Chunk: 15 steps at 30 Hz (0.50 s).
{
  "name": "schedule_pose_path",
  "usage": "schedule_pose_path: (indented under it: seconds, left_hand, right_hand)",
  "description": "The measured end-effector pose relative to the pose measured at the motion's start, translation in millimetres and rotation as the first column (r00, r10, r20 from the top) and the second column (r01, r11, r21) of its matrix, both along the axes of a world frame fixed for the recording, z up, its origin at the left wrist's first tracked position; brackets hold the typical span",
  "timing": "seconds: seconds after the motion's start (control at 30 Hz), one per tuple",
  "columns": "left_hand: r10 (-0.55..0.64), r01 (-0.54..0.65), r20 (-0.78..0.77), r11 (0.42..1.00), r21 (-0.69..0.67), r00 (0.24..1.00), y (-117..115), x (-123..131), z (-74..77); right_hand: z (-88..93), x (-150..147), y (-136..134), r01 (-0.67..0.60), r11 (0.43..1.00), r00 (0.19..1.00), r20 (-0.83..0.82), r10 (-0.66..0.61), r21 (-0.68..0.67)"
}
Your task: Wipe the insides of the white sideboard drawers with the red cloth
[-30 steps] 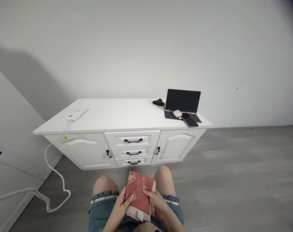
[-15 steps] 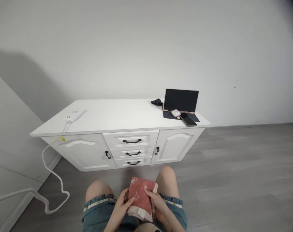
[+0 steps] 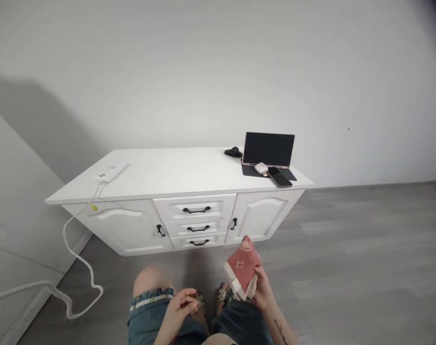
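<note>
My right hand point(image 3: 263, 290) grips a folded red cloth point(image 3: 242, 266) with a pale pattern and cream edging, held up over my right thigh. My left hand point(image 3: 182, 303) rests on my left knee near the shorts' frilled hem point(image 3: 151, 297), its fingers curled with nothing visible in them. I wear teal denim shorts, and sandalled feet point(image 3: 211, 302) show between my legs. In front of me stands a white sideboard point(image 3: 182, 179) with three drawers point(image 3: 196, 221) and two doors.
On the sideboard's right end sit an upright dark tablet point(image 3: 269, 149), a phone point(image 3: 280, 177), a small white case point(image 3: 261, 168) and a black item point(image 3: 234, 152). A white power strip point(image 3: 110, 171) lies at the left, its cable point(image 3: 74, 254) trailing over the grey floor.
My left hand let go of the red cloth and dropped to my left knee. My right hand carried the cloth up and to the right.
</note>
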<state>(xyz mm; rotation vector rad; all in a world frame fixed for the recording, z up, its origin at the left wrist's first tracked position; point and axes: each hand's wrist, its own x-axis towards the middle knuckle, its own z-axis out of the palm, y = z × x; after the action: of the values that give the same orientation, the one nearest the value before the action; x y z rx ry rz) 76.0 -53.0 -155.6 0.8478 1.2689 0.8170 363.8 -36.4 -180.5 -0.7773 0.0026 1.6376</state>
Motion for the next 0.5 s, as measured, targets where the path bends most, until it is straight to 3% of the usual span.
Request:
schedule_pose_path:
  seconds: [0.1, 0.23, 0.37, 0.5]
  left_hand:
    - [0.009, -0.005, 0.034, 0.996, -0.092, 0.999, -2, 3, -8.0]
    - [0.106, -0.089, 0.086, 0.979, -0.184, 0.991, 3, 3, -23.2]
    - [0.173, -0.128, 0.182, 0.964, -0.234, 0.968, 18, 3, -41.9]
    - [0.234, -0.215, 0.114, 0.964, -0.160, 0.966, 42, 7, -56.9]
  right_hand:
    - [-19.3, 17, 4, 0.053, 0.997, 0.997, -0.058, -0.056, -0.062]
    - [-37.9, 20, 6, 0.099, 0.993, 0.994, -0.033, -0.101, -0.060]
    - [-42.2, 15, 11, 0.003, 0.998, 1.000, -0.017, -0.004, -0.055]
    - [-36.8, 15, 16, -0.121, 0.992, 0.993, -0.002, 0.121, -0.028]
